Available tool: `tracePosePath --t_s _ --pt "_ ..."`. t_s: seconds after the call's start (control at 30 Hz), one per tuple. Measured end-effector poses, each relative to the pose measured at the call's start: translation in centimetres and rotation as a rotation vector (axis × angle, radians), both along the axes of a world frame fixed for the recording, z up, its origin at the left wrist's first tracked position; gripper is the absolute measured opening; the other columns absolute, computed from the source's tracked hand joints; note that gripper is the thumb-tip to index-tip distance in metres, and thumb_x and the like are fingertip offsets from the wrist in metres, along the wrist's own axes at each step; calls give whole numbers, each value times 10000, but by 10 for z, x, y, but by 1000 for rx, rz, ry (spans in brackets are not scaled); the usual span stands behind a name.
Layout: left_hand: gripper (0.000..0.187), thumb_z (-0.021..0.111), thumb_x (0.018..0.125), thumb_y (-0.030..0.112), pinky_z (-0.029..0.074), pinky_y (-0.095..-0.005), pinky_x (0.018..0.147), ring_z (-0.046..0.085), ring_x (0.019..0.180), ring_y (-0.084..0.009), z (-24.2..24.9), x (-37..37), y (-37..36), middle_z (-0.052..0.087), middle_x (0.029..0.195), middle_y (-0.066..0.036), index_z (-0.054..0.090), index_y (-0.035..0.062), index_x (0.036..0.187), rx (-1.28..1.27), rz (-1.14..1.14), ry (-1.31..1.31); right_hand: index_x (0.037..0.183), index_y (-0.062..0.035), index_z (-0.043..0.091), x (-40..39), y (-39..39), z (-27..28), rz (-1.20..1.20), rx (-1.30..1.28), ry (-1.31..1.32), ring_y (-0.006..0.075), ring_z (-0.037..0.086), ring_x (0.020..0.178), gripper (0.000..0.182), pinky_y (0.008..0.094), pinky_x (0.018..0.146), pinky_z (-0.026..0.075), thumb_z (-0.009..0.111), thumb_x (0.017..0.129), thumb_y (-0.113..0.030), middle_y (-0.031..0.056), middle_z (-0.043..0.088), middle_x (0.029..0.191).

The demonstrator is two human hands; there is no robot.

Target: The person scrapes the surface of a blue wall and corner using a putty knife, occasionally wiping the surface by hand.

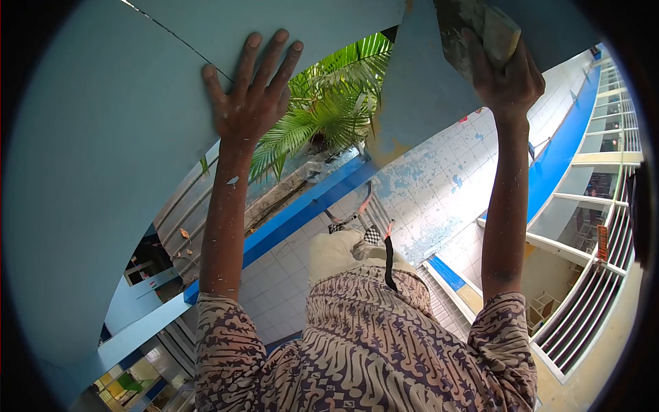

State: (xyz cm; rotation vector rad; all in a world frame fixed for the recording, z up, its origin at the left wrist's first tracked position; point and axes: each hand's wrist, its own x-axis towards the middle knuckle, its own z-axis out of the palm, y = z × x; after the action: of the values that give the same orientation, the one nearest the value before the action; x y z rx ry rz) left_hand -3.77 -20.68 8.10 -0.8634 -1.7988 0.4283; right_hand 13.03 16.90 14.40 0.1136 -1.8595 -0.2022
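Pale-blue wall surface [103, 137] overhead, up by head. Right hand [504, 75] closed around paint-crusted sanding block [480, 31], pressed to wall. Left hand [250, 96] flat, fingers spread, empty, bracing. Judgement: keep block flush, even pressure, short strokes near cracked seam [171, 31]. Palm plant [329, 110], tiled floor [425, 192] below.

My left grip [250, 103] lies flat on a smooth, matt, pale blue painted wall [103, 137]. My right grip [504, 75] closes on a rough, paint-crusted sanding block [477, 31]. Below, glossy white tiles [425, 199] show flaking blue paint. My sleeves [226, 357] are patterned cloth.
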Motion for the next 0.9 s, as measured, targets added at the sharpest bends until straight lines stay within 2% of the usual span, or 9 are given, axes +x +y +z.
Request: tracePosePath --t_s 0.17,0.23,0.47,0.53,0.57,0.63,0.87,0.9 --pt "726 653 872 521 -30 -708 1246 297 1551 -179 -1 -1 0 365 1654 157 398 501 1552 1 -3 1 981 -34 744 2 -3 1 35 -54 -46 252 781 711 426 300 609 620 932 768 -351 88 778 857" --pt "699 613 892 391 6 -706 1259 309 1545 -152 -3 -1 2 331 1667 171 402 470 1554 81 -80 -58 971 -40 744 0 -3 1 45 -75 -18 246 779 703 406 299 602 617 928 772 -342 81 777 850" --pt "700 613 889 382 7 -704 1260 310 1545 -152 -3 0 3 330 1668 168 406 468 1552 68 -56 -44 981 -41 743 1 2 -4 37 -51 -30 247 776 692 426 296 598 612 925 777 -369 85 775 849" --pt "696 611 892 379 9 -705 1260 313 1543 -150 -3 -1 4 333 1666 169 408 470 1551 83 -76 -43 983 -38 742 0 3 -4 -32 21 -42 253 776 693 448 296 600 614 928 770 -386 93 774 849" --pt "696 611 892 379 9 -705 1260 313 1543 -150 -4 -1 3 333 1666 169 408 470 1551 85 -75 -43 983 -38 742 0 3 -3 -31 23 -42 253 776 693 448 296 600 614 928 770 -386 93 774 849" --pt "773 673 844 539 -24 -700 1252 300 1549 -175 -1 1 1 348 1662 157 379 508 1558 -4 18 -2 982 -33 744 -1 3 -3 -31 66 -8 258 775 691 465 296 600 614 935 759 -393 100 772 850" --pt "776 678 844 516 -30 -705 1249 287 1556 -175 -4 0 2 342 1666 154 377 506 1560 7 -8 -21 978 -32 749 3 0 -2 3 -44 -20 251 764 666 451 303 589 609 938 756 -377 86 757 820" --pt "774 676 847 508 -28 -703 1251 285 1557 -175 -4 1 2 340 1668 151 378 500 1562 5 -6 -18 959 -34 744 5 -3 4 -77 166 -53 250 751 642 431 305 574 599 937 759 -364 78 742 790"
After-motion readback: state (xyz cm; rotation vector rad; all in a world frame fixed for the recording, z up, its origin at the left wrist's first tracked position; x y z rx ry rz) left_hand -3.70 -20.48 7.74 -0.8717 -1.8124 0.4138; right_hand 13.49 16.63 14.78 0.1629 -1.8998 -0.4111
